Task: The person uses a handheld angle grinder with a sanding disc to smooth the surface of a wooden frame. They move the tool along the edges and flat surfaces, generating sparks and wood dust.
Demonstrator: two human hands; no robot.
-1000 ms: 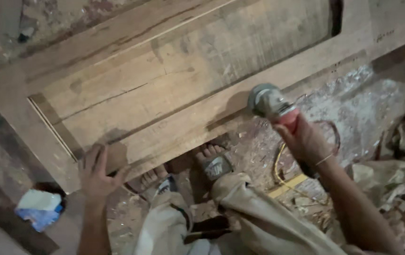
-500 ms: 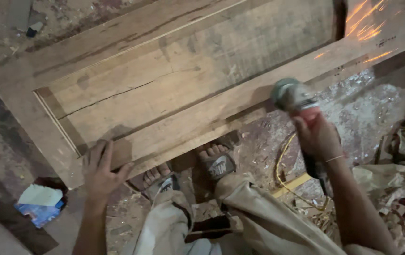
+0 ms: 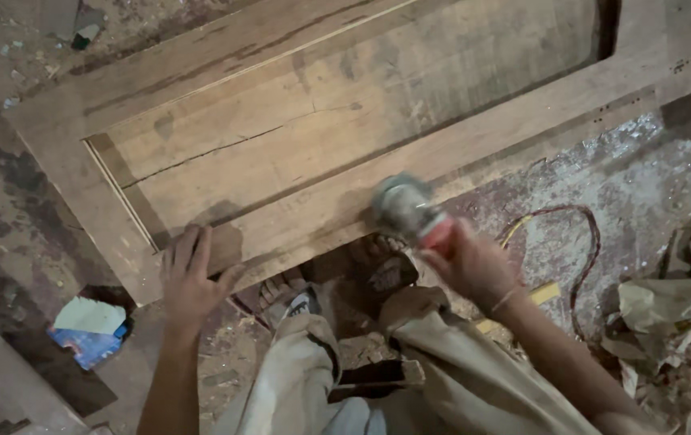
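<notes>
Far left, a blue and white scrap (image 3: 87,332) lies on the dusty floor. Next, the left hand (image 3: 190,278) presses flat, fingers spread, on the near rail of the wooden door panel (image 3: 297,153), which lies slantwise across the floor. Under the rail's edge, sandalled feet (image 3: 337,283) show. Right of centre, the right hand (image 3: 473,266) is wrapped tight around a red-bodied grinder (image 3: 411,211), its blurred grey head at the rail's near edge. A red cord (image 3: 579,242) loops beyond, crumpled paper (image 3: 672,322) far right.

Blue and white wrapper (image 3: 87,332) on dusty floor (image 3: 643,169), red cable (image 3: 583,258), crumpled paper scraps (image 3: 672,322)
</notes>
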